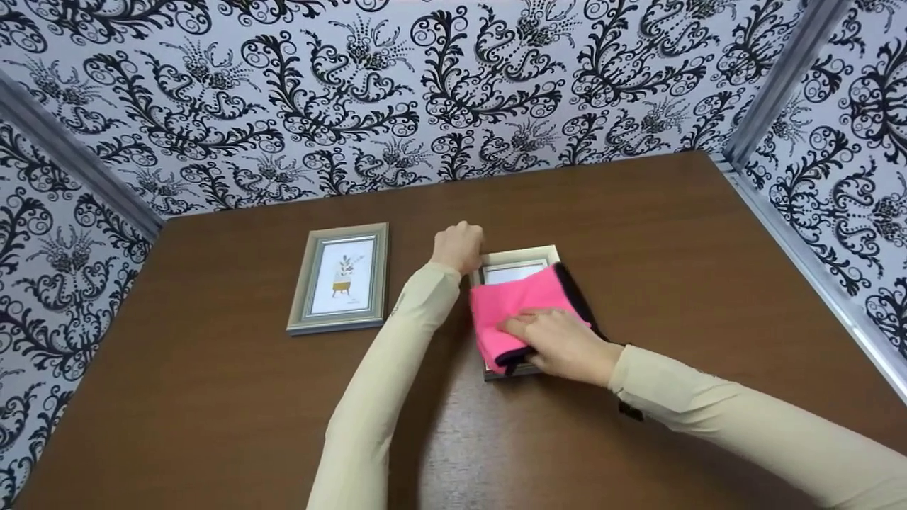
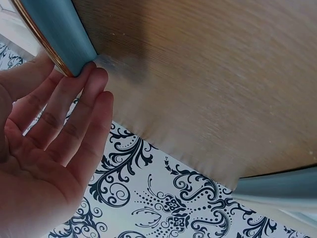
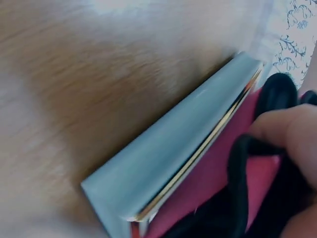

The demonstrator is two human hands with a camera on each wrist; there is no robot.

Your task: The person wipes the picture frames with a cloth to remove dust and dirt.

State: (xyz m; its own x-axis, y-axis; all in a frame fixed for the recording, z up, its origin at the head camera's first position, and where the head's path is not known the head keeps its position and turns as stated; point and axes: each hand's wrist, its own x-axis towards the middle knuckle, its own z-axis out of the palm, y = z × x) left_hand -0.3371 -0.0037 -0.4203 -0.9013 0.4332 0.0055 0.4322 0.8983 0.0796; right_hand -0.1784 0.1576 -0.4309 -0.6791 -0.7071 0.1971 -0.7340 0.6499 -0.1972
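My left hand (image 1: 457, 248) is at the far left corner of the right-hand picture frame (image 1: 524, 256). In the left wrist view, its fingers and thumb (image 2: 29, 74) hold that frame's blue-grey corner (image 2: 62, 34). A pink cloth with black edging (image 1: 521, 294) lies over much of the frame's front, hiding most of the picture. My right hand (image 1: 563, 343) grips the folded cloth and presses it on the frame. The right wrist view shows bunched pink and black fabric (image 3: 208, 178) under the fingers, along the frame's side (image 3: 168, 148).
Another picture frame (image 1: 340, 280), with a plant drawing in it, lies face up to the left on the brown wooden table (image 1: 234, 397). Patterned panels (image 1: 361, 92) stand behind and at both sides, joined by grey metal posts (image 1: 772, 85).
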